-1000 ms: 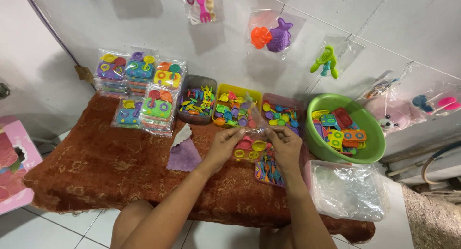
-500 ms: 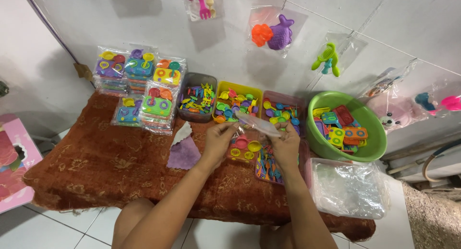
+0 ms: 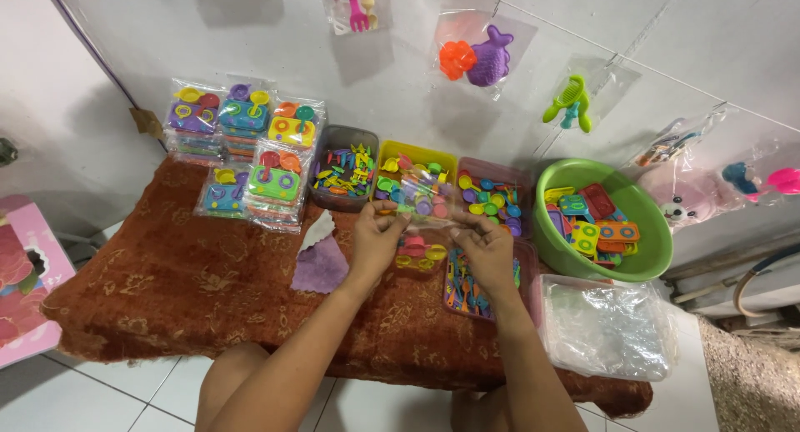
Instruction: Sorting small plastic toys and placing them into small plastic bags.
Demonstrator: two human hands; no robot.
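Note:
My left hand (image 3: 377,236) and my right hand (image 3: 486,247) hold up a clear plastic bag (image 3: 425,200) between them, above the red-brown patterned cloth (image 3: 167,290). The bag is stretched flat and small coloured toy pieces show through it. Under the hands lie a few loose toy pieces (image 3: 418,254) in pink, yellow and orange. A flat tray of small coloured utensils (image 3: 463,292) sits just below my right hand.
Stacked bagged toy sets (image 3: 246,153) lie at the back left. Three tubs of small toys (image 3: 421,178) stand along the wall, beside a green basin (image 3: 646,257) of toy pieces. A pile of clear bags (image 3: 612,328) lies at the right. A purple cloth (image 3: 321,265) lies left of my hands.
My hands have lifted the clear bag off the cloth and spread it out between them, higher and closer to the tubs than before.

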